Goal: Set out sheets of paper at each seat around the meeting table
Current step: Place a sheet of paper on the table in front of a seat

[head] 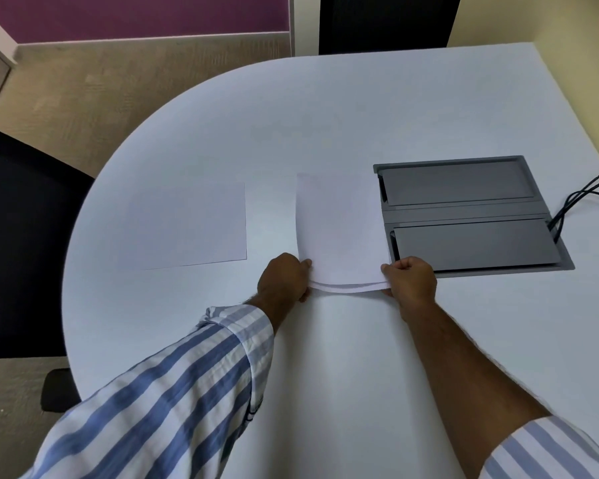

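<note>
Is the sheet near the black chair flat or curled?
Flat: the single sheet lies spread on the white table, untouched.

- The meeting table (325,115) has a plain white top with a faint bluish cast.
- The single sheet of paper (191,226) lying on it is white and unmarked.
- The small stack of sheets (339,233) is also blank white.
- The cable box (467,212) set into the table is grey, with two darker grey lids.
- The cables (581,198) are black.
- The shirt sleeve (173,385) is white with broad light-blue stripes.
- The office chair (21,236) is black.
- The carpet (94,88) is beige.
- The wall panel (135,15) is purple.
</note>
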A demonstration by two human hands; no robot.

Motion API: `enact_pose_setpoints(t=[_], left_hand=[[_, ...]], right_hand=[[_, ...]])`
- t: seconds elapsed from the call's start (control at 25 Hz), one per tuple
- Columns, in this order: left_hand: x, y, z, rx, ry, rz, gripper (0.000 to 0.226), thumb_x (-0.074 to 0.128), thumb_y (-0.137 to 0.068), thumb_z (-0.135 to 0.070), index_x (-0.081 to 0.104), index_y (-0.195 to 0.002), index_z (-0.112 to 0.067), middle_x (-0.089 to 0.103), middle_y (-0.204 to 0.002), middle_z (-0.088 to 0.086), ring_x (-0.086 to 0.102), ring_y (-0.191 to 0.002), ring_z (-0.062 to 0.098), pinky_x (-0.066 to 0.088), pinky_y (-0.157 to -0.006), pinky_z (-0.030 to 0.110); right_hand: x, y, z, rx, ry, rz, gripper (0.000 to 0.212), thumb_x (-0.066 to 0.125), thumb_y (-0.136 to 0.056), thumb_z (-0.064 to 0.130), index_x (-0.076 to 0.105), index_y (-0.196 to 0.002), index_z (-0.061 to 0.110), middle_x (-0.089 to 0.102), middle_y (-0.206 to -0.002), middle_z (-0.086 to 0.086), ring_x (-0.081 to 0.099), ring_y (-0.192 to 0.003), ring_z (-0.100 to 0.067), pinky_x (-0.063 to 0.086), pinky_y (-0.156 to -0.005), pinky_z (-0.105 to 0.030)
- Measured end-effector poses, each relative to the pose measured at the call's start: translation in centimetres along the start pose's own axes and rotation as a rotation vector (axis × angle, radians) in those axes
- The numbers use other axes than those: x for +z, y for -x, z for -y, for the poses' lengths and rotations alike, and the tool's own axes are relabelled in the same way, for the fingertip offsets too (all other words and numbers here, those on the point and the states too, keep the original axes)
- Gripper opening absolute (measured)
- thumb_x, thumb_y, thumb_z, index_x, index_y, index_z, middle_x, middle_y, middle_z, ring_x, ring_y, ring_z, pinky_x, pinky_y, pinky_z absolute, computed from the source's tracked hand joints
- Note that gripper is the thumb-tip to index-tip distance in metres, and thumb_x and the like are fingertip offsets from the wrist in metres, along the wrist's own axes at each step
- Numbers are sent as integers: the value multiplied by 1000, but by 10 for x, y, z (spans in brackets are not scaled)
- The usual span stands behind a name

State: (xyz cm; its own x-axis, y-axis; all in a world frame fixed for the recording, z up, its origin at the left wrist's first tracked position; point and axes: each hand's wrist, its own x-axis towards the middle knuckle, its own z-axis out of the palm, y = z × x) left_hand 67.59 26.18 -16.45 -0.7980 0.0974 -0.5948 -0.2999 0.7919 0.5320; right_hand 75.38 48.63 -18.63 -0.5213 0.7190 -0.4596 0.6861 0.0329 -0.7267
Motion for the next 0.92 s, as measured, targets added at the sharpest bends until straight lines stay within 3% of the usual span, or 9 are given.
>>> enact_pose_setpoints(t=[0.08,0.16,0.24,0.32,0.44,0.52,0.72,0.92], left_hand=[[1,3,-4,86,-312,-67,54,37,-106,-49,72,-98,-9,80,-92,9,75,-93,29,57,-87,37],[1,3,-9,169,-488,-133,53,34,-107,-50,72,-107,-13,76,-107,8,71,-103,32,49,-79,37],[0,5,-10,230,-559,-167,53,33,-108,-49,72,-103,-14,75,-104,8,71,-98,32,45,-72,35],[-3,8,-10,277,-563,-200,54,32,-108,-49,71,-92,-16,74,-92,6,71,-90,31,43,-68,32],[-10,22,-13,319,-488,-264,55,31,-108,-50,61,-74,-18,62,-72,0,68,-77,26,40,-63,30],[-15,34,-16,338,-407,-302,58,32,-108,-50,60,-69,-17,60,-66,-3,63,-69,23,39,-61,30],[-19,79,-13,350,51,-268,54,39,-106,-53,68,-73,-21,73,-65,-6,70,-54,8,57,-63,31],[-20,116,-8,428,303,-284,27,53,-103,-41,69,-84,-28,71,-75,-12,74,-62,3,53,-59,29]], right_hand=[[0,3,-1,-84,103,-42,13,80,-86,16,70,-80,10,72,-78,-2,71,-78,-25,54,-60,-26],[-1,5,-1,-157,132,-80,13,80,-85,13,70,-77,9,64,-71,6,66,-69,-17,40,-57,-18],[-2,9,0,-213,136,-103,13,80,-85,12,71,-76,8,62,-72,8,62,-65,-9,38,-57,-16],[-3,11,2,-226,108,-92,11,77,-88,14,70,-81,10,68,-76,2,68,-70,-18,48,-61,-22],[-8,19,8,-213,-53,-67,11,70,-96,14,64,-88,11,71,-79,-7,76,-63,-26,65,-61,-41],[-13,30,12,-260,-139,-76,13,68,-100,16,61,-90,13,70,-79,-7,75,-52,-20,65,-53,-38],[-31,78,9,-413,-238,-155,15,64,-104,20,56,-92,23,70,-77,4,75,-55,-15,60,-46,-29],[-56,122,-1,-426,-308,-230,19,62,-106,23,56,-91,33,72,-86,14,76,-59,-14,61,-49,-29]])
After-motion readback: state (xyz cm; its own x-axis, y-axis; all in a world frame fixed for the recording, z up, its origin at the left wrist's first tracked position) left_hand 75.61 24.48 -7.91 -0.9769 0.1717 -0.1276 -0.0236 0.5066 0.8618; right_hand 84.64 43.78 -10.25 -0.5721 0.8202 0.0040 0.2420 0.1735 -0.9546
